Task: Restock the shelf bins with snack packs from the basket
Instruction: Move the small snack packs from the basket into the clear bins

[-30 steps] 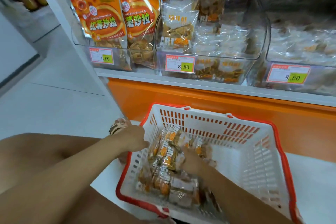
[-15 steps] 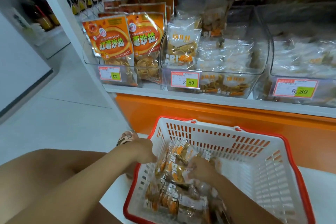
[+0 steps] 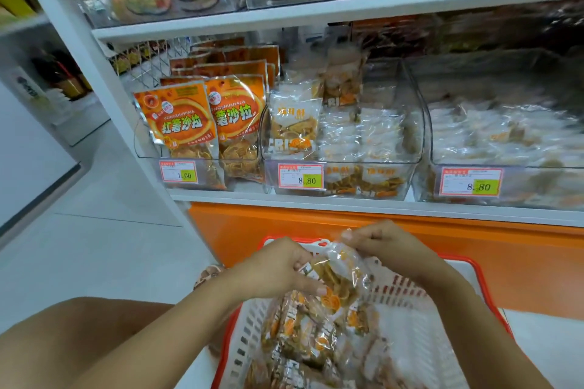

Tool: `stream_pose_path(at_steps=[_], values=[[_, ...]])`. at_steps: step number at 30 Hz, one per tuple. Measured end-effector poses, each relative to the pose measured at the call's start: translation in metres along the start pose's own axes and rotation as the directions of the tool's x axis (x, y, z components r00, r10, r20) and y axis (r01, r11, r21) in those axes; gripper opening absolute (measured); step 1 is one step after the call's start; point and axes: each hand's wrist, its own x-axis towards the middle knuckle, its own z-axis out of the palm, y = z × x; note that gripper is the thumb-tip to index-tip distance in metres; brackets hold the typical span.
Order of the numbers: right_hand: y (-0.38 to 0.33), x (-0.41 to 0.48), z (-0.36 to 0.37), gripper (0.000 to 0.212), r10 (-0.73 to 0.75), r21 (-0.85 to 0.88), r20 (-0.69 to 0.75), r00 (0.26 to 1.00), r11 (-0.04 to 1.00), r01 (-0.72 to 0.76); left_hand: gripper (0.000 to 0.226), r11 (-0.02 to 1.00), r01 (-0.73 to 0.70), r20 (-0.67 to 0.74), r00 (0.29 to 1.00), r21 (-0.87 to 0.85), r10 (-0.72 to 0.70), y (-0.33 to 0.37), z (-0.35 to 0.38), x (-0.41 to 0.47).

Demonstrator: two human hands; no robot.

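— Holding anything?
— I see the left hand [image 3: 278, 268] and right hand [image 3: 390, 246] both pinching one snack pack [image 3: 338, 278] just over the basket [image 3: 467, 262], which sits on a white ledge [image 3: 543, 341] below the shelf bins [image 3: 343, 164].

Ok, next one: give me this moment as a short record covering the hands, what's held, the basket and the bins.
held pack: clear snack pack of orange crisps, above the basket
left hand: grips the pack's left side
right hand: pinches its top edge
basket: white with a red rim, more packs inside
middle bin: clear, holds similar packs, tag reads 8.80
left bin: orange bags standing upright, tag reads 1.00
stage: pack not yet in a bin
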Motion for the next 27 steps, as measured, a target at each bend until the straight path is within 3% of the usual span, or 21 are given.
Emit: stream_pose_path(at_steps=[3,6,8,10,13,16,19,23,27], values=[[-0.011,-0.012,-0.008,0.071,0.015,0.044,-0.033,0.999,0.999,-0.014,0.042,0.999,-0.046,0.002,0.999,-0.015,0.046,0.018,-0.005,-0.002],[-0.032,-0.025,-0.018,0.052,0.016,0.138,-0.117,0.993,0.99,0.0,0.007,0.993,-0.103,-0.056,0.993,-0.06,0.099,0.037,-0.016,-0.003],[-0.045,-0.03,-0.023,0.039,-0.008,0.247,-0.177,0.984,0.968,0.052,0.01,0.979,-0.161,-0.135,0.98,-0.124,0.144,0.054,-0.025,-0.002],[-0.053,-0.029,-0.022,0.044,0.005,0.379,-0.268,0.963,0.92,0.101,0.004,0.959,-0.224,-0.252,0.952,-0.174,0.176,0.068,-0.034,-0.001],[-0.069,-0.021,-0.01,0.042,0.04,0.428,-0.386,0.922,0.893,0.14,0.003,0.937,-0.291,-0.382,0.902,-0.193,0.201,0.084,-0.049,0.002],[-0.089,-0.009,-0.008,0.028,0.018,0.396,-0.458,0.889,0.9,0.185,0.014,0.943,-0.305,-0.417,0.88,-0.135,0.225,0.093,-0.068,0.008],[-0.107,0.016,-0.028,0.015,0.017,0.321,-0.568,0.823,0.925,0.203,0.021,0.965,-0.235,-0.476,0.866,-0.112,0.156,0.095,-0.09,0.016],[-0.114,0.078,-0.069,0.018,-0.013,0.047,-0.72,0.694,0.997,0.067,0.015,0.99,-0.139,-0.58,0.807,-0.002,0.112,0.081,-0.112,0.029],[-0.118,0.132,-0.102,0.032,0.019,-0.101,-0.765,0.643,0.984,-0.15,0.013,0.997,-0.08,-0.534,0.843,-0.007,0.064,0.072,-0.121,0.04]])
